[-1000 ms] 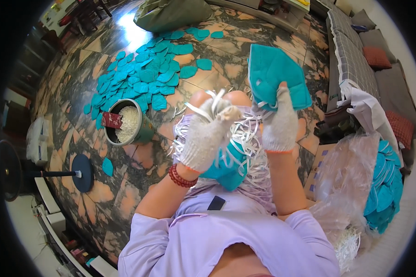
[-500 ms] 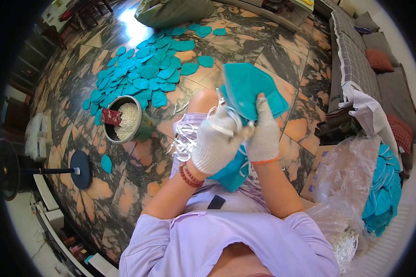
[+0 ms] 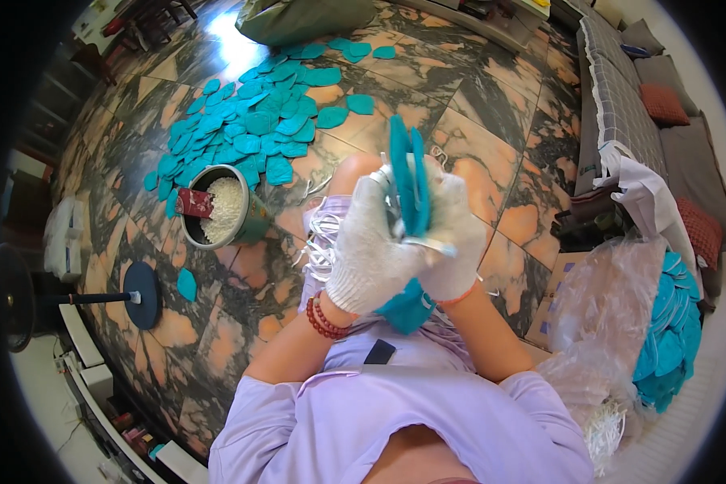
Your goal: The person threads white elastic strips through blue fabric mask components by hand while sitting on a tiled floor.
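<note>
Both my hands wear white knitted gloves and meet in front of my knees. Between them stands a teal face mask (image 3: 411,181), seen edge-on as two upright layers. My left hand (image 3: 373,250) is closed against its left side, and my right hand (image 3: 457,238) grips it from the right. White strap ends show at the lower edge of the mask, blurred, between the gloves. Another teal piece (image 3: 407,310) lies on my lap under my wrists. A bunch of white elastic loops (image 3: 323,246) rests over my left thigh.
A large pile of teal masks (image 3: 258,121) covers the floor ahead to the left. Beside it stands a bucket (image 3: 254,222) with white pellets and a red packet. A plastic bag (image 3: 597,298) and more teal masks (image 3: 669,339) are at my right, near a sofa (image 3: 637,121).
The mask, spread broad and tilted right before, is now turned edge-on and upright between my hands. My right hand has come lower and closer to the left.
</note>
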Available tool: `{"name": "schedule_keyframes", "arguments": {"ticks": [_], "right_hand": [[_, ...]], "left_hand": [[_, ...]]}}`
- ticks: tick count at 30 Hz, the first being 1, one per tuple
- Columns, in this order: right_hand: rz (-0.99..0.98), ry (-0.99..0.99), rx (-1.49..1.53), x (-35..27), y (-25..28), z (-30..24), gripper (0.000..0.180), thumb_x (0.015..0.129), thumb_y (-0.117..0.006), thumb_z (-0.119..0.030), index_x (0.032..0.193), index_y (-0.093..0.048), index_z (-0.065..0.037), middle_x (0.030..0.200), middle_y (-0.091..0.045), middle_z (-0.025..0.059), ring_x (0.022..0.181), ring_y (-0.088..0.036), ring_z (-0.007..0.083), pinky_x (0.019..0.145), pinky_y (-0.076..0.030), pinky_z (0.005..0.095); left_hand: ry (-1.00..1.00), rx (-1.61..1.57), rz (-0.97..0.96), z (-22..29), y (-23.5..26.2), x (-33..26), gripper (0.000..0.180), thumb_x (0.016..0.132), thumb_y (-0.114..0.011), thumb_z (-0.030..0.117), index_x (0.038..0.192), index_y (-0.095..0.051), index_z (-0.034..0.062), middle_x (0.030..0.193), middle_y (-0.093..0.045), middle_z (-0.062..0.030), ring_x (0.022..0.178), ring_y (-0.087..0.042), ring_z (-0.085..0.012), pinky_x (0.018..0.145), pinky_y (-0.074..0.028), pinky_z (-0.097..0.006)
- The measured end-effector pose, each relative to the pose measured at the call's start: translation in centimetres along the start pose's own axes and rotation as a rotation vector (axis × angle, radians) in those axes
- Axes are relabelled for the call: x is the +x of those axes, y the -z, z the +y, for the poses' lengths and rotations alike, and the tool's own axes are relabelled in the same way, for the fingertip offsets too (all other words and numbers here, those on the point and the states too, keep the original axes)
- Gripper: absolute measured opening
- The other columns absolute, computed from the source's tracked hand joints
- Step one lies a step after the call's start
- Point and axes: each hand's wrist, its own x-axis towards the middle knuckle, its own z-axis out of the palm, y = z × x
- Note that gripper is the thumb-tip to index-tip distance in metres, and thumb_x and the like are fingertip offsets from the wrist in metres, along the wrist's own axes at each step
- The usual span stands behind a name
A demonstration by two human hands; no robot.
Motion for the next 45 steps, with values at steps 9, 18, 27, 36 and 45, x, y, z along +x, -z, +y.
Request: {"name": "schedule_keyframes", "arguments": {"ticks": [9,18,27,36,45], "right_hand": [[-0.1,-0.405,0.67,-1.1,4.3,2.4,0.058,0.081,-0.075,-0.045,0.117,-0.058,-0.002,0.106,-0.06,0.005,0.095,-0.059,0.0135,0.08,-0.048,0.0285],[-0.056,-0.627,0.927,2.0,2.0,-0.1,0.014,0.082,-0.069,-0.013,0.09,-0.069,-0.002,0.081,-0.064,-0.0007,0.074,-0.055,0.0068,0.066,-0.045,0.0228],[0.091,-0.914,1.106,0.6,0.4,2.0,0.026,0.093,-0.062,-0.034,0.089,-0.062,-0.008,0.069,-0.056,-0.0024,0.05,-0.049,0.0063,0.042,-0.038,0.0206],[-0.029,-0.42,0.612,-3.5,-0.7,0.6,0.024,0.09,-0.066,-0.03,0.086,-0.063,-0.007,0.068,-0.06,0.0067,0.051,-0.055,0.0139,0.046,-0.042,0.031],[-0.328,0.115,0.403,-5.0,1.3,-3.6,0.014,0.087,-0.068,-0.017,0.083,-0.064,-0.005,0.07,-0.059,0.0102,0.058,-0.057,0.0276,0.051,-0.044,0.0348]], "left_hand": [[-0.001,0.335,0.117,-3.9,4.7,-0.5,0.048,0.073,-0.053,-0.011,0.119,-0.06,0.0019,0.112,-0.062,-0.0192,0.082,-0.063,-0.033,0.073,-0.051,-0.037],[0.558,-0.06,-0.58,0.8,1.5,0.5,0.022,0.091,-0.061,0.021,0.079,-0.068,0.0043,0.075,-0.062,-0.0011,0.068,-0.056,-0.0087,0.055,-0.046,-0.025],[0.342,-0.879,0.13,-1.1,2.7,0.3,0.029,0.103,-0.047,0.032,0.107,-0.056,0.0051,0.081,-0.054,0.0003,0.068,-0.049,-0.0066,0.057,-0.039,-0.02],[0.044,-0.322,0.153,-2.5,1.9,3.9,0.023,0.097,-0.056,0.025,0.106,-0.06,0.0037,0.072,-0.055,-0.002,0.058,-0.049,-0.0081,0.05,-0.039,-0.024],[-0.404,0.55,0.323,-6.6,0.0,8.1,0.009,0.078,-0.071,0.016,0.078,-0.062,0.0136,0.062,-0.061,-0.0063,0.056,-0.061,-0.0265,0.049,-0.047,-0.036]]}}
